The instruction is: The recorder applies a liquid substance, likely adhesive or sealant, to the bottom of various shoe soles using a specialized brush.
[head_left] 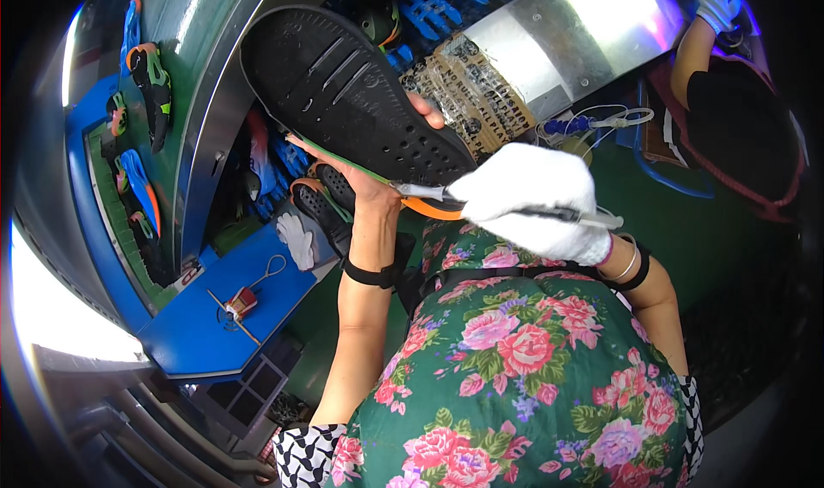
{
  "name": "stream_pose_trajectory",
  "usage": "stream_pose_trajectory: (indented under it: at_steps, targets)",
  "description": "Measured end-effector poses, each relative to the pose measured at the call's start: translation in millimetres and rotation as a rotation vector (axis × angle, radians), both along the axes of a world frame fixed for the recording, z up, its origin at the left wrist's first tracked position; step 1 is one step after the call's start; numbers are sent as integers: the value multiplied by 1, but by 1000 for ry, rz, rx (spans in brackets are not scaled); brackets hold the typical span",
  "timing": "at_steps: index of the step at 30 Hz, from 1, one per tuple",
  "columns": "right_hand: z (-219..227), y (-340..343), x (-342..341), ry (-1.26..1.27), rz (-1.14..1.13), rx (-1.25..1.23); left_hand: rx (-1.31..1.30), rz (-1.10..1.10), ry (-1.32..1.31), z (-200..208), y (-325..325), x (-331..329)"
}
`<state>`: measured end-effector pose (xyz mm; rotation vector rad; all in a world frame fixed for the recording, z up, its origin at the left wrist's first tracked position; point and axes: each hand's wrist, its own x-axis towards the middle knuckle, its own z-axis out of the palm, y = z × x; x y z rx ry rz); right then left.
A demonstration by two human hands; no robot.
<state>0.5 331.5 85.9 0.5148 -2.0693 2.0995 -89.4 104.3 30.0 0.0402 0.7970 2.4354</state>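
Note:
My bare left hand [367, 181] is closed round a black clog [330, 84], held up and tilted at the upper middle. Its broad black face has slots at the wide end and small round holes toward the narrow end; green and orange parts show along its lower edge. My right hand [536, 198], in a white glove, grips a slim tool [422, 193] with a flat silver-grey tip and a pale handle end. That tip lies against the clog's lower edge, close to my left wrist. Whether it is a brush or a blade I cannot tell.
Colourful clogs [152, 89] lie on a green belt at left. A blue table [202, 333] holds a white glove [296, 241] and a red-and-white tool [242, 301]. Taped cardboard [481, 93] covers part of a metal machine. A co-worker's gloved hand [717, 6] is at upper right.

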Motion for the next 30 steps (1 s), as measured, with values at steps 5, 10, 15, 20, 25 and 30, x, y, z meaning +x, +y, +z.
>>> stream_pose_trajectory:
  at_steps: [5,10,15,20,25,30]
  targets:
    - [0,4,3,29,-12,48,-73,-16,20,4,1,1]
    - [-2,3,8,-32,-6,-4,-90,-6,35,4,2,3]
    - [-7,10,12,-44,-40,4,-41,21,26,6,9,4]
    - [-9,12,15,-64,-14,-9,-90,-19,54,5,9,2]
    - [-12,19,16,-68,-31,-9,-61,-37,85,5,14,1]
    - [-9,19,17,-60,-6,-29,-81,-3,89,7,19,1]
